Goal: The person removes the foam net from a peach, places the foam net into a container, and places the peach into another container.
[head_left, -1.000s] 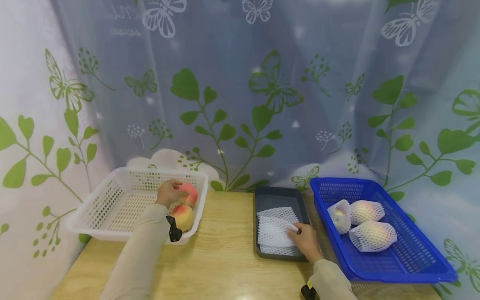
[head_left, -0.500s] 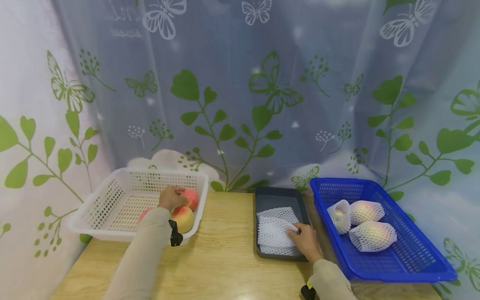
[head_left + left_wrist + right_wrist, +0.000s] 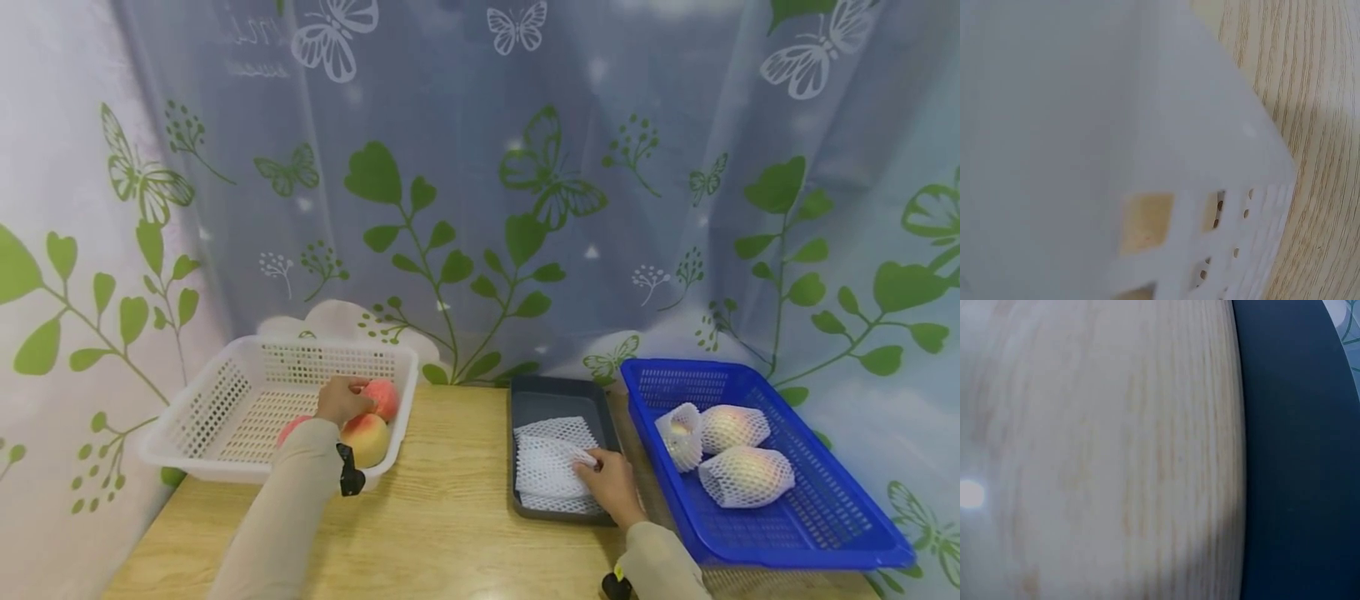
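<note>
My left hand [image 3: 343,400] is inside the white basket [image 3: 202,367], fingers curled over the left side of a pink-red peach [image 3: 382,398]. A yellow and red peach [image 3: 366,439] lies just in front of it, and another pink peach [image 3: 291,429] shows partly behind the sleeve. My right hand [image 3: 613,482] pinches the edge of a white foam fruit net [image 3: 547,467] lying on others in the dark grey tray [image 3: 558,395]. The left wrist view has only the basket wall [image 3: 1210,112] and tabletop; neither hand appears in the wrist views.
A blue basket [image 3: 817,533] at the right holds three net-wrapped fruits [image 3: 746,477]. The wooden table [image 3: 450,467] lies between the white basket and the tray. A patterned curtain [image 3: 465,167] hangs behind. The tray's side [image 3: 1304,456] fills the right wrist view's right part.
My left hand and the pink-red peach have come down slightly in the white basket. A pink peach has come into sight left of the sleeve. My right hand keeps its place.
</note>
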Action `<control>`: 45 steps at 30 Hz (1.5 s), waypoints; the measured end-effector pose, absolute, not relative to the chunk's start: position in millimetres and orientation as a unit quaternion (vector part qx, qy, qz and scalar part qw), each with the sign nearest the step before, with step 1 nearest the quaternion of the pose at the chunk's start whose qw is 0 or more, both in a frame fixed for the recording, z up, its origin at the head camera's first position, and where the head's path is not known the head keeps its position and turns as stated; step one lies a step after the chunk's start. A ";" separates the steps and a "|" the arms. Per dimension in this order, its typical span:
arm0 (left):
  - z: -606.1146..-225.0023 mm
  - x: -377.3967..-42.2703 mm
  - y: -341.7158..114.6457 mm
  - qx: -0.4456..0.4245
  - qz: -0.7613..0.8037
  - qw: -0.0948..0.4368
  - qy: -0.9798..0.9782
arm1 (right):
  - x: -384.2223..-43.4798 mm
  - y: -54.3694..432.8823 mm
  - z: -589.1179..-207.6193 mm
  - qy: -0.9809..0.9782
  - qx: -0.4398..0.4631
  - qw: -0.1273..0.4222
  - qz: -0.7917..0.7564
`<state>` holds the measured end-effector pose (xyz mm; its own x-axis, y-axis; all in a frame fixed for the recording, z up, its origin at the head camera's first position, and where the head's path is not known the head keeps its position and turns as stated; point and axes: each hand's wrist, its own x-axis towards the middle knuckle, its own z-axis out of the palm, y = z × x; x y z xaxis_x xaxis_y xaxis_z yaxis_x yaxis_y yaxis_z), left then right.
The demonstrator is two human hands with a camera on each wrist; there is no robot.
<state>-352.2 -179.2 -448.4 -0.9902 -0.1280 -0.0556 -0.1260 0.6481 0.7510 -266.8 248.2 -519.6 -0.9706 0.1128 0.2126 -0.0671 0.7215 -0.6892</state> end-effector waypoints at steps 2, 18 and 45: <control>-449.2 -351.7 -180.2 0.068 -0.413 0.001 -0.908 | -267.1 247.6 -520.2 -0.920 -0.015 0.119 0.373; -424.3 -342.9 -170.3 -0.002 -0.408 0.005 -0.913 | -264.0 249.9 -505.2 -0.913 -0.021 0.123 0.387; -400.9 -311.9 -54.2 -0.102 -0.503 -0.027 -0.858 | -254.8 287.7 -418.2 -0.890 0.020 0.116 0.440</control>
